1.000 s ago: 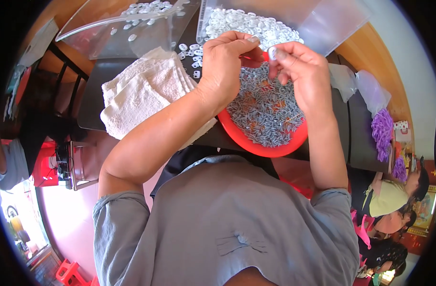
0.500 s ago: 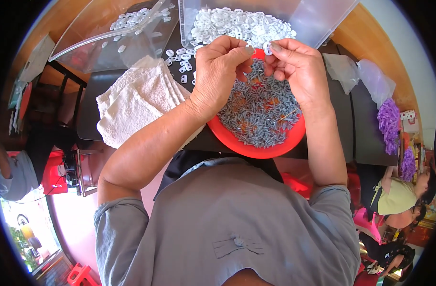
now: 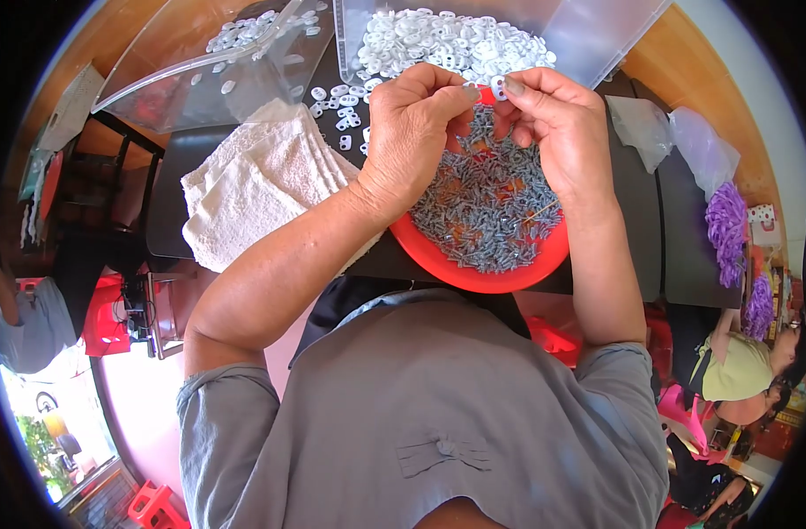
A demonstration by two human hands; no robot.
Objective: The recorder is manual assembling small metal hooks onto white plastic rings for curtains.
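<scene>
Over the red bowl, my two hands nearly meet at the fingertips. My right hand pinches a small white oval piece with holes between thumb and finger. The fingers of my left hand are closed in a pinch beside it; a whitish bit shows at the tips, too small to make out. Many small grey screws fill the bowl, with orange-red patches showing between them. Several loose white pieces lie on the dark table, left of my left hand.
A clear plastic bin behind my hands holds a heap of white pieces. Left of it stands another clear container. A folded cream towel lies under my left forearm. Plastic bags and purple strands are at the right.
My hands stay close together over the bowl. The white piece in my right fingers has turned slightly. The whole view has shifted a little.
</scene>
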